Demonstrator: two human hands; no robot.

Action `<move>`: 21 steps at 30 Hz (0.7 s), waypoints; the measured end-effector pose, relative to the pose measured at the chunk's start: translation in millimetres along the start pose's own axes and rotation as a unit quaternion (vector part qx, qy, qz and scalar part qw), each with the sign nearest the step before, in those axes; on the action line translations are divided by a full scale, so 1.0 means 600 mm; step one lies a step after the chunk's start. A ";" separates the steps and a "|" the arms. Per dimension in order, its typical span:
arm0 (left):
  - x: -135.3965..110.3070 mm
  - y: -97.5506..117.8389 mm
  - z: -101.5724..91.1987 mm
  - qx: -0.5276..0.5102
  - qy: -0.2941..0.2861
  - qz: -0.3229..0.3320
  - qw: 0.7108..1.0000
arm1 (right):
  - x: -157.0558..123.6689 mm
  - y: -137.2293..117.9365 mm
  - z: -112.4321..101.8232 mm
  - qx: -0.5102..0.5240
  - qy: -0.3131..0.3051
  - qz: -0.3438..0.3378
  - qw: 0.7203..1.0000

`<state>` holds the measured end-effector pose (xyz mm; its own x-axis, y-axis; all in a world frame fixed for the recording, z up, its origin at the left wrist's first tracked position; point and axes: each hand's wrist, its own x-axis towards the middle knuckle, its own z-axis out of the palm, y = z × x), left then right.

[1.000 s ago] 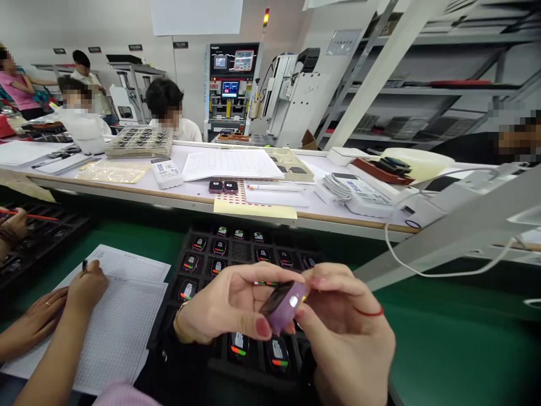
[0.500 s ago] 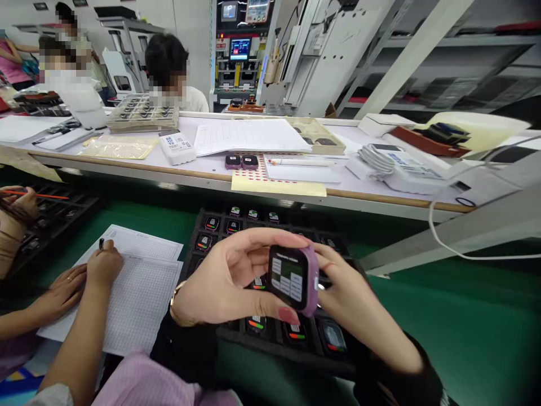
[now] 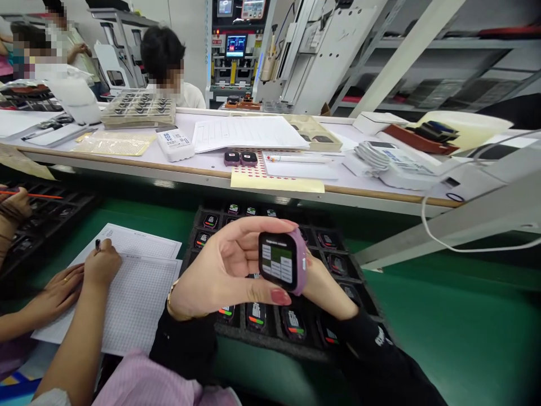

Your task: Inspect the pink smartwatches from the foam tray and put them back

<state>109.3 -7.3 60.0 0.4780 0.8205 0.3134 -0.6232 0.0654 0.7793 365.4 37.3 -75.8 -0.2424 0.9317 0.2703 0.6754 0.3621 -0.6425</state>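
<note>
right over the black tray, your left hand [image 3: 215, 270] grasps a smartwatch with a lilac case [image 3: 279, 261], thumb under its lower edge and fingers curled over its top, so the watch sits just right of your left palm. its screen faces you, and its long axis stands nearly upright, tipped slightly. your right hand [image 3: 327, 288] comes in from the right, behind the watch; its fingers are hidden, so you cannot tell whether they are gripping the case or only near it. that makes two hands on or about one watch. below them, the black tray [image 3: 270, 351] shows about eleven more watches around your hands, others possibly hidden. to your left, a co-worker's hand [image 3: 54, 296] lies on grid paper [image 3: 139, 316], while a second hand [image 3: 102, 262] holds a pen [image 3: 97, 245]. further left, another hand [image 3: 14, 206] holds an orange pencil [image 3: 29, 194] over a second tray [image 3: 54, 217]. past the green bench [image 3: 443, 321], two small dark watches [image 3: 240, 158] sit side by side on a red-dotted sheet [image 3: 257, 172] on a white table [image 3: 203, 163], and a seated person [image 3: 163, 56] works beyond it.
</note>
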 end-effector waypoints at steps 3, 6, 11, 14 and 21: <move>0.005 -0.005 -0.001 0.023 -0.005 -0.022 0.999 | -0.004 -0.011 -0.007 0.093 0.018 0.066 0.993; 0.013 -0.013 0.002 0.098 0.046 -0.014 0.994 | -0.004 -0.034 -0.021 0.201 0.027 0.111 0.973; 0.027 -0.031 0.004 0.243 0.139 0.022 0.960 | 0.004 -0.102 -0.053 0.438 0.017 0.199 0.876; 0.031 -0.037 0.005 0.292 0.174 0.033 0.940 | 0.013 -0.147 -0.071 0.495 0.018 0.178 0.850; 0.028 -0.034 0.013 0.341 0.176 0.018 0.923 | 0.014 -0.211 -0.103 0.523 -0.007 0.042 0.851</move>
<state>134.9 0.6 53.4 0.1586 0.9569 0.2433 -0.0427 -0.2396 0.9699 321.0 -2.4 51.7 -0.2365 0.9532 0.1886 -0.2975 0.1137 -0.9479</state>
